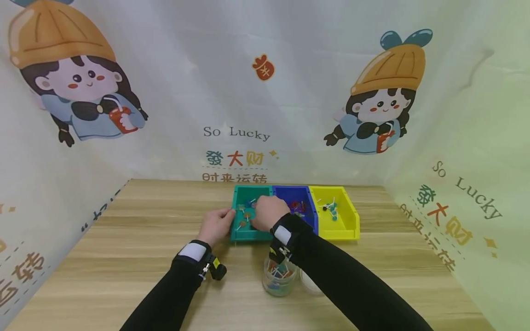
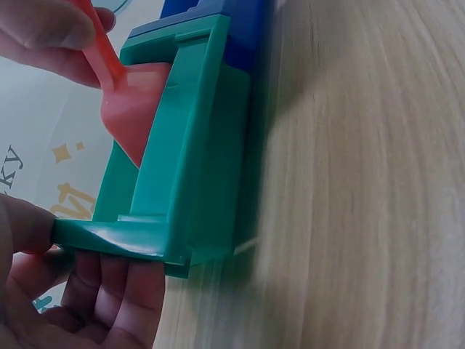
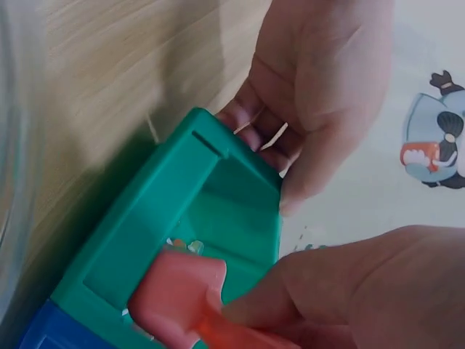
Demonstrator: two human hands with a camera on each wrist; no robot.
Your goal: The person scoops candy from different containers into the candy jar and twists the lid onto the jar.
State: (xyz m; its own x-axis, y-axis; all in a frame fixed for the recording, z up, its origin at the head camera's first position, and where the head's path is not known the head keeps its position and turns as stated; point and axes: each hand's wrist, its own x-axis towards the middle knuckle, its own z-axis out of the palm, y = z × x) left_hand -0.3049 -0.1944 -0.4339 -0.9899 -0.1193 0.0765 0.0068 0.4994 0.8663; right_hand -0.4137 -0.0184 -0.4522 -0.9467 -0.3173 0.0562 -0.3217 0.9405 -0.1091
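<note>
My left hand [image 1: 214, 226] grips the left wall of a green bin [image 1: 250, 236], thumb on one side and fingers on the other. My right hand [image 1: 268, 213] reaches into that bin and holds a small red scoop [image 2: 134, 98] by its handle. In the right wrist view the scoop's blade [image 3: 174, 291] is inside the bin, near its front wall. Several small sticks with coloured heads [image 1: 247, 215] lie in the green bin. The head view hides the scoop behind my right hand; what the blade carries cannot be seen.
A blue bin [image 1: 315, 226] with red and other coloured pieces adjoins the green one; a yellow bin [image 1: 349, 233] with several teal-headed sticks [image 1: 332, 209] stands right of it. Nearer me are a clear jar [image 1: 278, 288] of coloured sticks and a white lid [image 1: 308, 281], partly under my right arm.
</note>
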